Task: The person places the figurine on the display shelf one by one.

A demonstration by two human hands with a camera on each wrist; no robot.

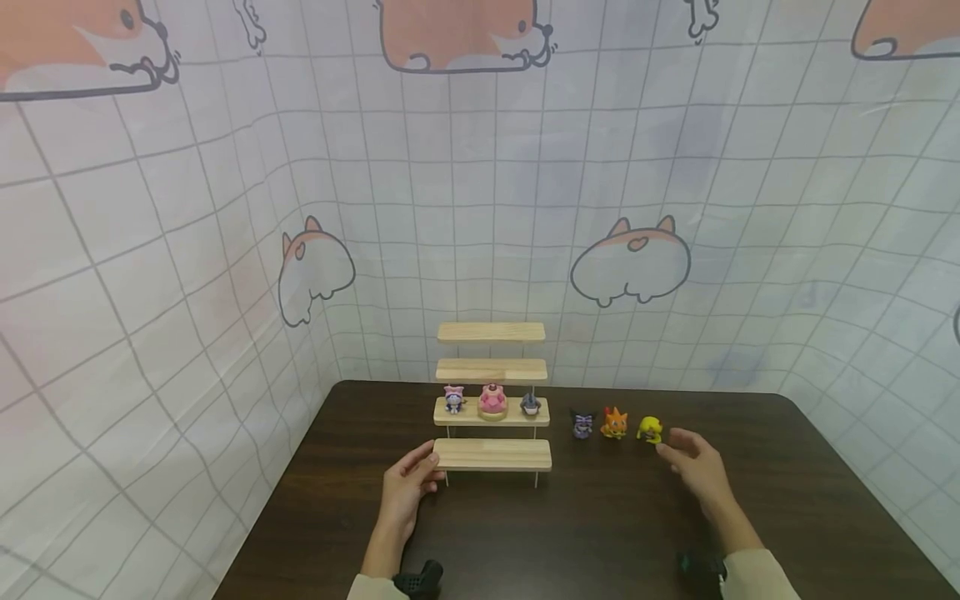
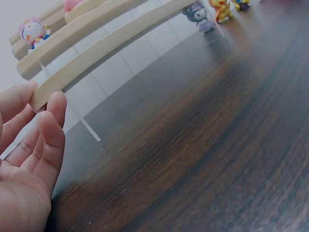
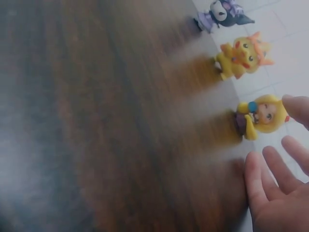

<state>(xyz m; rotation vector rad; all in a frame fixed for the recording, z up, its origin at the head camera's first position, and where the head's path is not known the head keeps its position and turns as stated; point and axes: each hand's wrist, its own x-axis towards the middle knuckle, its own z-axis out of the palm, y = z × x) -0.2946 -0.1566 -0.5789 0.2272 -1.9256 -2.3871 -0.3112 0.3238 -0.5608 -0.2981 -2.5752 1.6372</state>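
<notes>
My left hand [image 1: 405, 492] pinches the left end of the lowest board of a tiered wooden display stand [image 1: 492, 455], thumb on top and fingers beneath. My right hand [image 1: 697, 467] is beside a small yellow figurine [image 1: 650, 429], its fingers parted and holding nothing. In the right wrist view, the thumb overlaps the hood of that yellow figurine [image 3: 263, 117]. To its left stand an orange-and-yellow figurine [image 1: 615, 423] and a purple-and-black one [image 1: 582, 425]. On the stand's second board from the bottom are a pink-and-white figurine [image 1: 453, 399], a larger pink one [image 1: 492, 401] and a grey-blue one [image 1: 530, 404].
The stand and loose figurines are on a dark wood-grain table [image 1: 570, 533]. A white gridded curtain [image 1: 495, 167] printed with dogs surrounds the table's back and sides. Two upper boards [image 1: 491, 332] of the stand rise behind the figurines.
</notes>
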